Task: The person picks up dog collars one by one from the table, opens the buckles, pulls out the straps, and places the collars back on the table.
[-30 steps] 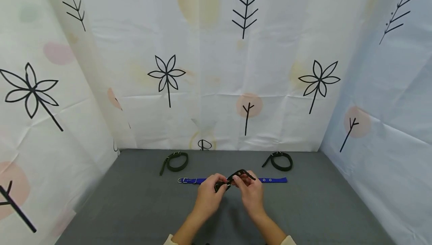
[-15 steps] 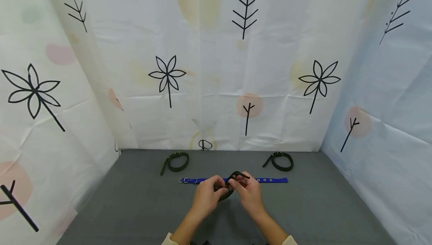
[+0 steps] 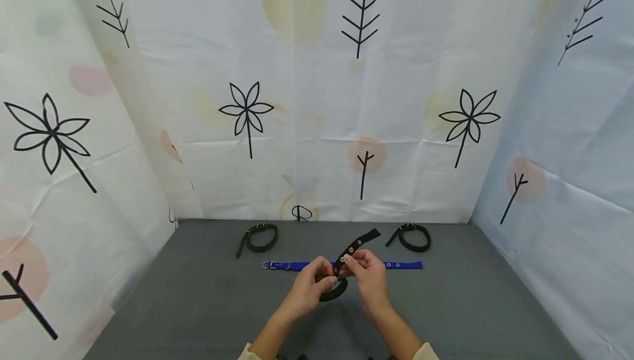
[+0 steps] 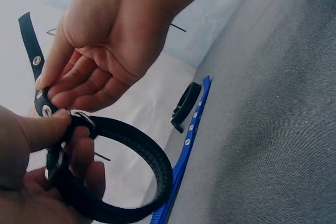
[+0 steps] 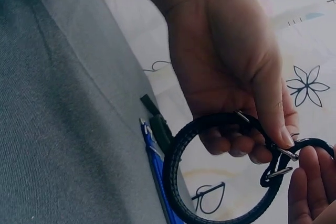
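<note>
A dark dog collar (image 3: 334, 294) is held up between my two hands over the table, its band closed in a loop. My left hand (image 3: 307, 287) grips it at the metal buckle (image 5: 286, 153), thumb on top. My right hand (image 3: 370, 283) pinches the free end strap (image 3: 358, 244), which has metal eyelets and sticks up past the fingers. In the left wrist view the loop (image 4: 157, 161) hangs below the fingers, and the strap tip (image 4: 29, 30) points up. Behind the hands lies a blue collar (image 3: 405, 265), stretched flat, its middle hidden by them.
Two more dark collars lie coiled at the back of the grey table (image 3: 198, 294), one coiled collar (image 3: 261, 248) on the left and another coiled collar (image 3: 415, 247) on the right. Patterned white cloth walls (image 3: 317, 178) enclose the back and sides.
The collar's strap end, earlier bent over near the right fingers, now extends up and to the right with eyelets showing. The loop shows lower beneath the hands.
</note>
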Tool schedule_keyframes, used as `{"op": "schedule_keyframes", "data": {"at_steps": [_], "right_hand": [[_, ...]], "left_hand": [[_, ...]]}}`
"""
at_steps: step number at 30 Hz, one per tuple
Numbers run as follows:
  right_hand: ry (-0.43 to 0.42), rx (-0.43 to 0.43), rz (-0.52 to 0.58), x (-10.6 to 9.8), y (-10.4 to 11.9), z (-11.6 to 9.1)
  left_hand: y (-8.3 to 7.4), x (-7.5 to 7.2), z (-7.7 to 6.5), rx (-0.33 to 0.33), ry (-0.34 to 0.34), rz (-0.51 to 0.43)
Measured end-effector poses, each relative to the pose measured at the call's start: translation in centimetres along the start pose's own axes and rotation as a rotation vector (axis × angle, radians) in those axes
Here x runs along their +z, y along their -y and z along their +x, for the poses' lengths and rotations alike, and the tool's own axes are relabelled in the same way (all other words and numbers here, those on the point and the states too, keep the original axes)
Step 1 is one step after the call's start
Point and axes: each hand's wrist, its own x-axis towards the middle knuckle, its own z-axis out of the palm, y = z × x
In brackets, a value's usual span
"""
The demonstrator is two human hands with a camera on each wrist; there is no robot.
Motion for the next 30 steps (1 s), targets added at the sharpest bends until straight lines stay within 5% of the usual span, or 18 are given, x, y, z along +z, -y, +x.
{"op": "schedule_keyframes", "data": {"at_steps": [5, 10, 15, 20, 30], "right_hand": [[-0.008, 0.024, 0.063, -0.1, 0.2, 0.0], [-0.011, 0.019, 0.045, -0.3, -0.1, 0.0], [-0.009, -0.007, 0.027, -0.3, -0.4, 0.0], [0.011, -0.063, -0.010, -0.3, -0.5, 0.0], [0.083, -0.137, -0.089, -0.3, 0.0, -0.3]], "left_hand": [[-1.0, 0.0, -0.3, 0.013, 0.044, -0.110], [1.3, -0.1, 0.4, -0.013, 0.109, -0.183], [1.3, -0.4, 0.4, -0.013, 0.148, -0.180], [1.3, -0.2, 0.5, -0.020, 0.067, -0.169], [1.4, 0.1, 0.7, -0.140, -0.067, -0.246]]}}
